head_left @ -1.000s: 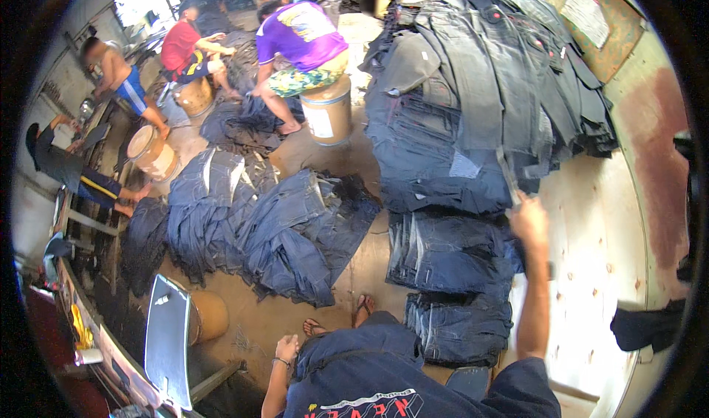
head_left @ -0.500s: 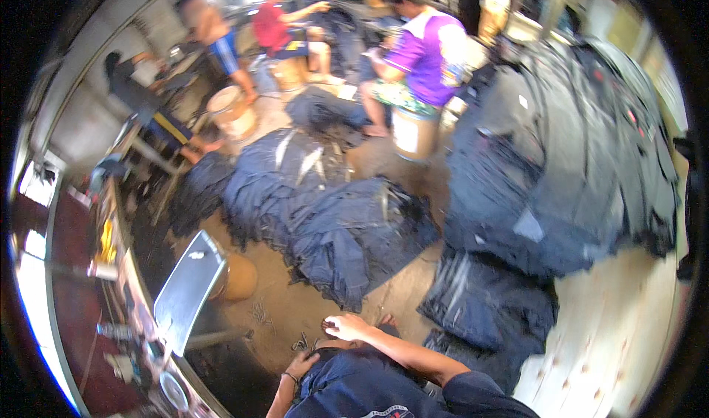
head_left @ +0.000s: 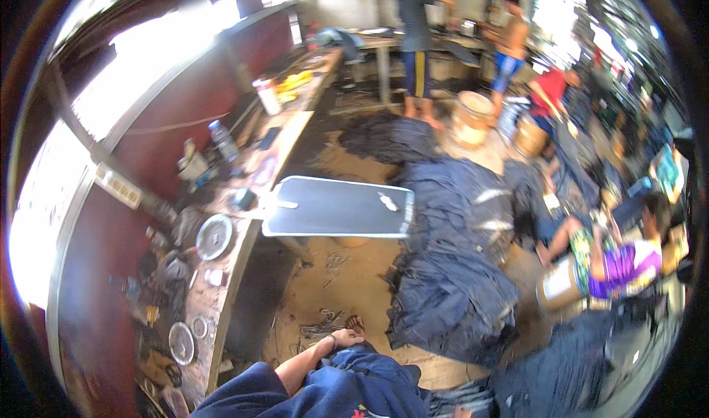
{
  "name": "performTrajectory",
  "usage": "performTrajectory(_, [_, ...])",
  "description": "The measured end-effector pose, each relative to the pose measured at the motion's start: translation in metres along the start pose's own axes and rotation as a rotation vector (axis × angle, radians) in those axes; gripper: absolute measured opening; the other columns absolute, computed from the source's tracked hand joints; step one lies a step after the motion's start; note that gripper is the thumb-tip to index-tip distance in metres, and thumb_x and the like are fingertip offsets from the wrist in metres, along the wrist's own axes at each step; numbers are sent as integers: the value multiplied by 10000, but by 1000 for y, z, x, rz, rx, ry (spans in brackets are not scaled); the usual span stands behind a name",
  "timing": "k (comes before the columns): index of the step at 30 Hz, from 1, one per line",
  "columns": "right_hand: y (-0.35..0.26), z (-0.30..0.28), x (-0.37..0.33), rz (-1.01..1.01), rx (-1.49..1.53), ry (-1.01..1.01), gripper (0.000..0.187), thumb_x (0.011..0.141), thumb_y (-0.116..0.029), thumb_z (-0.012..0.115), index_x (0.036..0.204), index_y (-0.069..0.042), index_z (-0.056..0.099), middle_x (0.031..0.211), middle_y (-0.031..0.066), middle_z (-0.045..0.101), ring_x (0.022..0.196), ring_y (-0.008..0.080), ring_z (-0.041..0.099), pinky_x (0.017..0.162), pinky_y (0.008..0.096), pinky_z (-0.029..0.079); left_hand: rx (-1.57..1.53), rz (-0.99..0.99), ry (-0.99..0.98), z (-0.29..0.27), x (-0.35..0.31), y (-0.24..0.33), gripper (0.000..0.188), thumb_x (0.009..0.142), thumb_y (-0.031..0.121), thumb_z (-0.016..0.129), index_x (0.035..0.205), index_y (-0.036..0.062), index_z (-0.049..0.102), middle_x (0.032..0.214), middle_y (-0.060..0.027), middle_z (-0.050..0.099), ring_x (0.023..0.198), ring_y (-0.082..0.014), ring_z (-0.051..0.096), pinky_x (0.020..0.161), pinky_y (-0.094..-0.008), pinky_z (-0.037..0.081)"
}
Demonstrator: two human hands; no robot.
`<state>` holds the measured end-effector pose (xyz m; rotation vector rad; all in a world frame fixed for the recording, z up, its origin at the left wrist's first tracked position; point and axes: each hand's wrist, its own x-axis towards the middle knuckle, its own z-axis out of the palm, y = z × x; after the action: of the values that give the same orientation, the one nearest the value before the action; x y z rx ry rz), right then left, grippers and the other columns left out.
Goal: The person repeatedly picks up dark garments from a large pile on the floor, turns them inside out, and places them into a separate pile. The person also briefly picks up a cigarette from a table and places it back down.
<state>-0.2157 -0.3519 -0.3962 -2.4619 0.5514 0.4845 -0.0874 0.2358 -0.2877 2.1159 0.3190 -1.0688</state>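
My left hand (head_left: 346, 337), with a dark band at the wrist, rests on the dark blue cloth over my leg. It looks laid flat and open, with nothing visible in it, though blurred. A small patch of skin at the lower edge may be my right hand (head_left: 461, 412); its fingers cannot be made out. Ahead of me a long dark board with a pale rim (head_left: 336, 207) juts out from the workbench (head_left: 247, 252). Right of it lies a large heap of dark blue garments (head_left: 450, 270). My bare foot (head_left: 356, 322) shows beyond the hand.
On the bench are a round metal dish (head_left: 214, 237), a plastic bottle (head_left: 223, 140), a phone (head_left: 269, 138) and yellow cloth (head_left: 294, 84). Several people work beyond the heap, one in purple (head_left: 624, 274) seated on a drum (head_left: 559, 283). More dark garments (head_left: 569, 366) lie at lower right.
My view has swung left, so the bench and board sit nearer the middle. My right hand has left the lap and mostly gone from view; my left hand stays on my leg.
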Motion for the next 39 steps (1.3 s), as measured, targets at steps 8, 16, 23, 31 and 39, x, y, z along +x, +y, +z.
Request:
performTrajectory(8, [-255,5,42,-202,-93,173,326,885,-206,651,1067,64,624,877,254,639,898,434,615,821,503,489,-294,-158,303,-94,26,-84,542,837,588,598,1090,130,740,1091,-167,718,1056,-324,671,928,-407,522])
performTrajectory(16, [-692,-40,121,-1061,14,479,489,892,-151,694,1336,-24,533,1279,207,513,1210,383,491,1038,491,387,-558,-324,518,-147,-26,-156,458,872,488,569,1055,109,748,1073,-178,716,1056,-326,672,927,-423,521])
performTrajectory(23, [-782,6,166,-1080,-268,302,501,881,-271,708,1263,28,581,1127,191,524,1062,380,527,943,490,426,-839,-456,695,-75,-40,-184,524,869,533,560,1107,97,729,1100,-207,701,1086,-372,649,949,-436,506])
performTrajectory(31, [-783,7,186,-1083,-154,205,232,965,-169,584,1047,48,573,1008,200,561,946,379,585,803,470,471,-735,-616,420,53,-39,-166,577,870,575,526,1104,87,725,1162,-216,675,1117,-375,631,960,-426,499])
performTrajectory(39, [-920,53,178,-1332,132,86,217,965,-167,625,1059,26,597,952,153,581,773,280,570,673,374,465,-1030,-798,817,-85,-49,-138,582,891,535,558,1183,46,678,1163,-204,686,1123,-364,639,980,-431,492])
